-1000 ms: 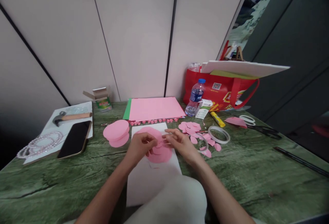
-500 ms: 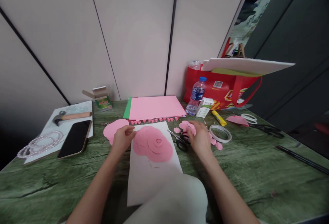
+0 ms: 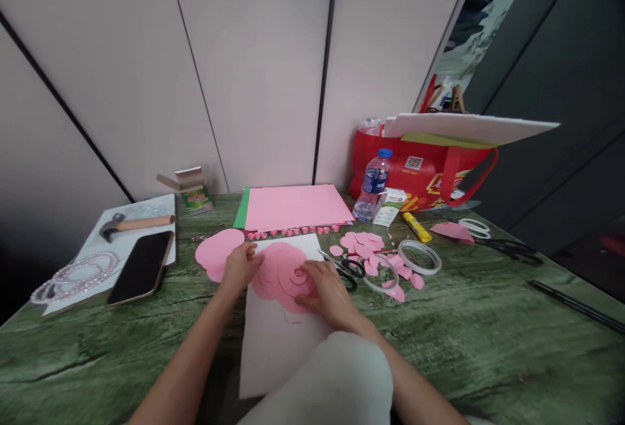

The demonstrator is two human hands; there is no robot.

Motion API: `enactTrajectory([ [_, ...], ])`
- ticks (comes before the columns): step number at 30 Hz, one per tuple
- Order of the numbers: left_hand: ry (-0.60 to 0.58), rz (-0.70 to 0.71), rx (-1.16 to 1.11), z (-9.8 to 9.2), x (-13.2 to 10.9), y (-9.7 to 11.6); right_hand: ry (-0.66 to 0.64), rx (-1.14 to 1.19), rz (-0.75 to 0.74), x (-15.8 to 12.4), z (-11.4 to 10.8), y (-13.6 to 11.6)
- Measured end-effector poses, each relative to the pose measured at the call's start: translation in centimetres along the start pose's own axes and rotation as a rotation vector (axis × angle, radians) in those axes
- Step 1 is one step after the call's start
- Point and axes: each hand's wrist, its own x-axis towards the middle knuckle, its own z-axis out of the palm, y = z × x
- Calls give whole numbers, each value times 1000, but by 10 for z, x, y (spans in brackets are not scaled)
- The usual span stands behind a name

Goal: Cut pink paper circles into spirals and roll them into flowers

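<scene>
Pink paper discs [image 3: 278, 261], under right fingers [image 3: 319, 271], beside left fingers [image 3: 248, 252]

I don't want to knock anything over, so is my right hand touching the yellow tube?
Apart. In the head view, the black-handled scissors and loose pink paper pieces lie between your right hand and the yellow tube.

- Before you, the pink circles [image 3: 282, 263] look like matt paper, lying on a smooth, dull white board [image 3: 273, 356].
- Your table [image 3: 122, 353] has a green wood-grain finish.
- On your left, the hammer [image 3: 146, 222] pairs a smooth wooden handle with a metal head; the phone [image 3: 140, 265] is glossy black.
- On your right, the bottle [image 3: 374, 183] is clear plastic.
</scene>
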Motion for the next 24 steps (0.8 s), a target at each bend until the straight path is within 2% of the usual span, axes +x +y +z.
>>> enactTrajectory([
  [4,-65,-109,-91,-2,-2,8,-6,61,-7,1,-1,2],
  [8,-109,-190,-161,-5,-7,15,-18,124,48,2,-5,1],
  [12,-162,-246,-149,-5,-11,18,-49,155,60,3,-8,3],
  [14,-243,-222,-137,-4,-14,21,-57,167,42,3,-8,5],
  [17,-337,-107,-154,-4,-20,29,-61,188,35,3,-8,7],
  [20,-304,-107,-209,-2,-25,35,-68,206,29,3,-8,7],
  [24,-223,-283,-329,6,-26,32,-60,229,17,3,-7,7],
])
